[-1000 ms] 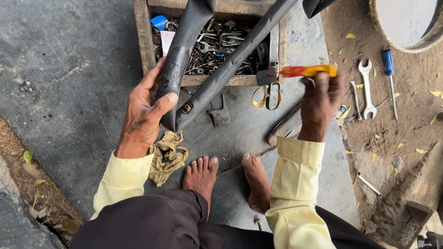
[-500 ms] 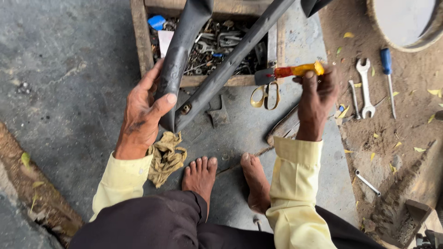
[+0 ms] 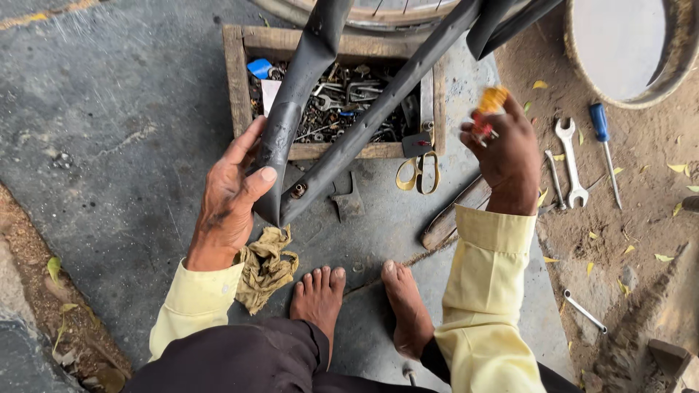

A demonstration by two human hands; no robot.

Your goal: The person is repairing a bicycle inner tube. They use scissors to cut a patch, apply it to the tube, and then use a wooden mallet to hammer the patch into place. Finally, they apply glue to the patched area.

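Left hand [image 3: 231, 195] wrapped round folded black tube [image 3: 285, 145]: soft, limp, likely grippy; hold at fold. Right hand [image 3: 502, 149] fingers closed on orange-handled tool [image 3: 489, 105].

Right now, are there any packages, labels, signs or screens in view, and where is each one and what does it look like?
White card or packet: in the wooden toolbox, at its left end, partly behind the black inner tube held by the left hand; flat, rectangular, plain white.
Blue piece: just above the white card in the same box; small, bright blue; what it is cannot be told.
No signs or screens.
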